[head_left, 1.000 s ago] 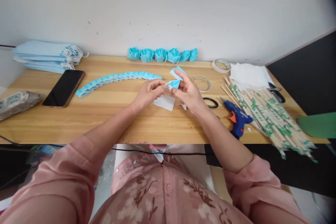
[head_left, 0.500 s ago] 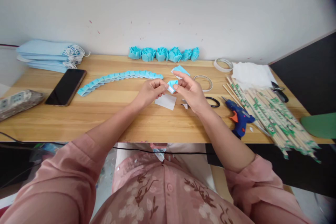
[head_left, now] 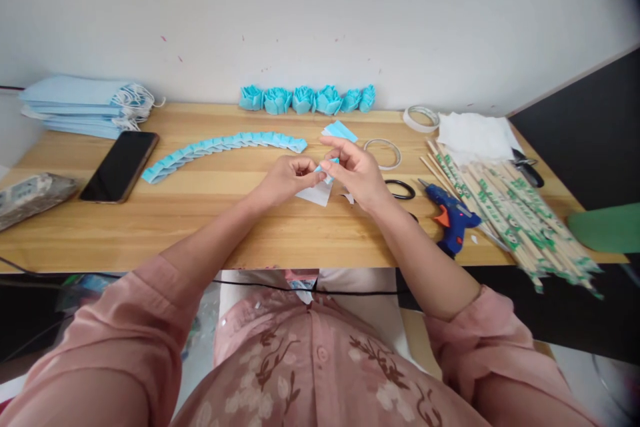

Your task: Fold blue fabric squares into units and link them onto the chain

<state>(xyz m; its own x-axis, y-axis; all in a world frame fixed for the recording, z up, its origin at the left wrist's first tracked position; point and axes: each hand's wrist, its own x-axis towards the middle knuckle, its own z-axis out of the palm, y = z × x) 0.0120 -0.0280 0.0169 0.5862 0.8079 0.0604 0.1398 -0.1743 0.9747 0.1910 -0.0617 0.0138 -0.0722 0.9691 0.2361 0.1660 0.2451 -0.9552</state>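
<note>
Small folded blue-and-white piece (head_left: 329, 179), thin and creased, held above the table (head_left: 280, 240) between both hands: left hand (head_left: 285, 180) and right hand (head_left: 361, 177) each pinch it, thumb against fingers. Flat white sheet (head_left: 315, 195) just under it. Flat blue-and-white pieces (head_left: 341, 131) behind. Pleated blue strip (head_left: 225, 145) curves off left; ruffled blue rosettes (head_left: 303, 100) rowed by the wall. Right: smooth tape ring (head_left: 399, 157), hard plastic glue gun (head_left: 454, 219), thin wrapped sticks (head_left: 520, 227).

Both hands (head_left: 284, 181) (head_left: 359, 179) pinch close together, forearms (head_left: 213, 232) (head_left: 423, 260) angled inward.

Left hand (head_left: 289, 180) and right hand (head_left: 358, 175) pinching blue piece (head_left: 329, 179), blue flowers (head_left: 303, 100) beyond
</note>
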